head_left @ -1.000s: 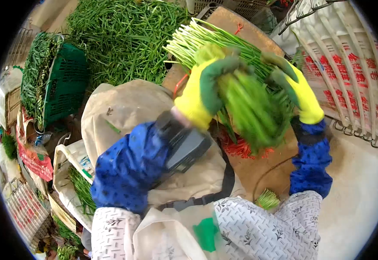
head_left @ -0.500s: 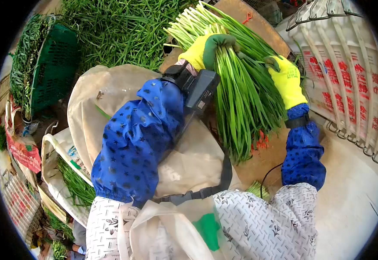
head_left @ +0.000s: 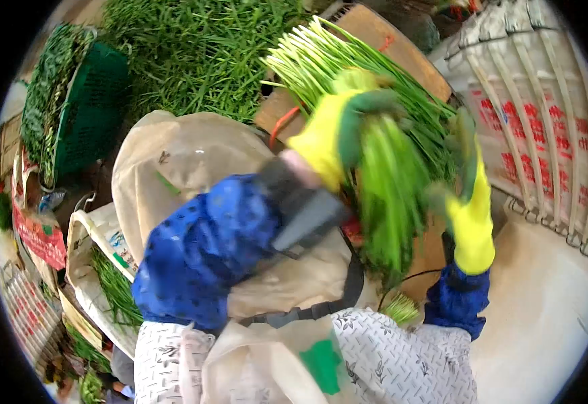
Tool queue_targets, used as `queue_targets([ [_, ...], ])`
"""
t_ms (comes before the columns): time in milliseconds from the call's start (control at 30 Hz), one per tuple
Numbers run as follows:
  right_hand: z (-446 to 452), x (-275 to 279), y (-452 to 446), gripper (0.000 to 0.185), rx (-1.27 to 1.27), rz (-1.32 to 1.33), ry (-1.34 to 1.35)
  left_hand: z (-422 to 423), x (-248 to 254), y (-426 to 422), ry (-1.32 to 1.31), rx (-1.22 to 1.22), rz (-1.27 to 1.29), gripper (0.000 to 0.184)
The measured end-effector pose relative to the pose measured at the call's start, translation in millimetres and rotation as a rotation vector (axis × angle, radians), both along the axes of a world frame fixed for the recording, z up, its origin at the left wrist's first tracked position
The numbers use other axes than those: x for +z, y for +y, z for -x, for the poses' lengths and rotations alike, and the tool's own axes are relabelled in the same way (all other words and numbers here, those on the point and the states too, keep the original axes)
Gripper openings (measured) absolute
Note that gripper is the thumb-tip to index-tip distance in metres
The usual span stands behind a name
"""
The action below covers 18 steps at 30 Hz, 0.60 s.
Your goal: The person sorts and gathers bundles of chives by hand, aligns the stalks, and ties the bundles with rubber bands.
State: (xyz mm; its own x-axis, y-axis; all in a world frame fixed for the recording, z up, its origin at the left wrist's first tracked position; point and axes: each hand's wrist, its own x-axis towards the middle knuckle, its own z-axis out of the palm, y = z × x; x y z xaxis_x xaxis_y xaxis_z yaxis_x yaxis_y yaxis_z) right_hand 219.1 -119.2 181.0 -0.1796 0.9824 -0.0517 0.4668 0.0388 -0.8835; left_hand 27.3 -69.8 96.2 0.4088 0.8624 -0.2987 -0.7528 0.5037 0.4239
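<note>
My left hand [head_left: 331, 138], in a yellow and green glove, is closed round a bunch of garlic chives [head_left: 392, 195]. The green leaves hang down toward me, blurred by motion. Beyond that hand, a larger pile of garlic chives [head_left: 307, 60] lies with its pale stems pointing to the upper left. My right hand [head_left: 470, 215], gloved the same way, is just right of the held bunch. Its thumb and fingers are spread, with nothing between them. A red strip [head_left: 284, 124] shows left of my left hand, at the edge of the brown board [head_left: 361, 23].
Loose green stalks [head_left: 186, 54] cover the ground at the back. A green basket [head_left: 92, 101] full of greens stands at the left, and a white basket [head_left: 82, 269] with chives is nearer. A white wire-edged rack [head_left: 530, 121] stands at the right. A small cut bunch [head_left: 400, 308] lies near my lap.
My left hand has moved slightly right and toward me with its bunch, apart from the pile. My right hand has come off the leaves, moved nearer me and spread open. The red strip is now uncovered.
</note>
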Motion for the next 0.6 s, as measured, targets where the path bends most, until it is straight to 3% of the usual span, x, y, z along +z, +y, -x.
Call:
queue_targets([
  [33, 6.1, 16.0, -2.6, 0.097, 0.134, 0.004, -0.249, -7.5, 5.4, 6.0, 0.48, 0.074, -0.473, 0.037],
  [67, 11.3, 16.6, -0.4, 0.101, 0.148, -0.028, -0.157, -14.7, 10.0, 13.3, 0.973, 0.142, -0.931, 0.03],
  [100, 16.6, 17.1, 1.9, 0.105, 0.165, -0.058, -0.066, -24.1, 19.0, 24.1, 0.989, 0.268, -0.941, 0.025],
  [133, 23.9, 14.2, 4.6, 0.108, 0.081, -0.043, 0.205, -31.9, 24.2, 36.4, 0.999, 0.39, -0.95, 0.021],
  [167, 10.2, 20.4, 17.9, 0.11, 0.114, -0.016, 0.026, -32.2, 20.3, 51.8, 0.875, 0.437, -0.971, 0.017],
  [233, 4.2, 11.0, 46.2, 0.103, 0.115, -0.177, -0.314, -44.1, -7.4, 89.4, 0.214, 0.447, -0.544, 0.015],
  [300, 7.0, -18.3, 78.8, 0.096, 0.143, -0.255, -0.508, -29.7, -37.2, 115.3, 0.083, 0.469, -0.421, 0.016],
  [367, 21.9, -52.7, 106.1, 0.095, 0.232, -0.255, -0.691, 9.5, -49.2, 119.0, -0.116, 0.285, -0.141, 0.018],
  [400, 25.9, -78.3, 115.9, 0.096, 0.258, -0.244, -0.8, 26.6, -81.5, 126.2, 0.507, 0.381, -0.598, 0.021],
  [433, 31.9, -103.4, 120.9, 0.092, 0.227, -0.223, -0.934, 43.7, -113.5, 133.4, 1.198, 0.637, -0.857, 0.024],
  [467, 37.9, -119.7, 124.1, 0.09, 0.222, -0.183, -0.964, 63.0, -71.4, 129.3, 0.589, 0.492, -0.164, 0.027],
  [600, 43.0, -133.5, 126.0, 0.091, 0.212, -0.226, -0.926, 122.5, -37.2, 134.4, 0.657, 0.898, -0.244, 0.035],
])
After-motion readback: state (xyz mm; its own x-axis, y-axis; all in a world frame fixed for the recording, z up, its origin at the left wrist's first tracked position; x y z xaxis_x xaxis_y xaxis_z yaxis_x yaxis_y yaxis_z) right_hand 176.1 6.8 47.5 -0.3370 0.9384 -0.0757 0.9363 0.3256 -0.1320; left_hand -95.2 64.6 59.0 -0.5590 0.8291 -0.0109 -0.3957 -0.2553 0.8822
